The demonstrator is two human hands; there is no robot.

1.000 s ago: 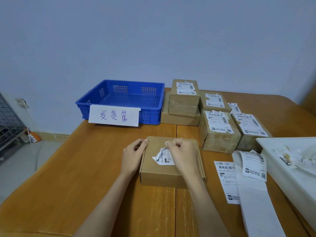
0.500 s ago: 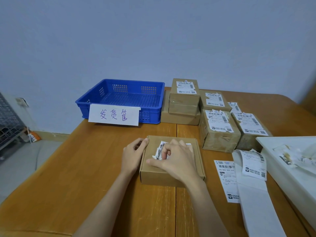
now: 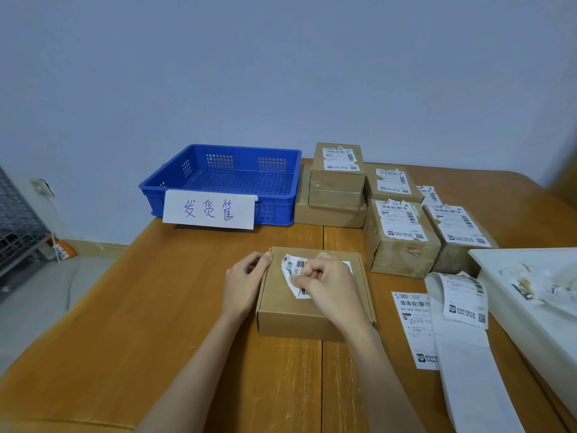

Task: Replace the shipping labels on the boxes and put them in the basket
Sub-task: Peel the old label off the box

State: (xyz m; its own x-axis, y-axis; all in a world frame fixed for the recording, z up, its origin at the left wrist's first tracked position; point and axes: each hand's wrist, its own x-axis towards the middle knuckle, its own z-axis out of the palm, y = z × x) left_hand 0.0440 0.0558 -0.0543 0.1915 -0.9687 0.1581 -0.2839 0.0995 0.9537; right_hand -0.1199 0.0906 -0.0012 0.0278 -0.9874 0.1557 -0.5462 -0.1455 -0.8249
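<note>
1. Flat cardboard box (image 3: 307, 296) lies at centre frame on the wooden table (image 3: 125, 323); its old shipping label (image 3: 295, 276) is partly peeled, torn and crumpled, with a white remnant showing at the box's upper right.
2. Right hand (image 3: 327, 284) rests on the box top, fingers curled, thumb and fingertips pinching the loose label edge.
3. Left hand (image 3: 245, 276) braces the box's left edge, fingers bent against the side wall, gripping lightly.
4. Judgement: removal is under way. Pulling low and slowly along the surface, with the left hand holding the box down, should lift the label whole rather than in shreds.
5. Fresh label (image 3: 413, 326) and label roll (image 3: 462, 307) lie right of the box, within reach.
6. Blue basket (image 3: 218, 179), upper left of centre, holds nothing and bears a handwritten sign (image 3: 209, 209).
7. Remaining labelled boxes (image 3: 396, 232) are stacked upper right.
8. White tray (image 3: 512, 307) with paper scraps sits at the right edge.
</note>
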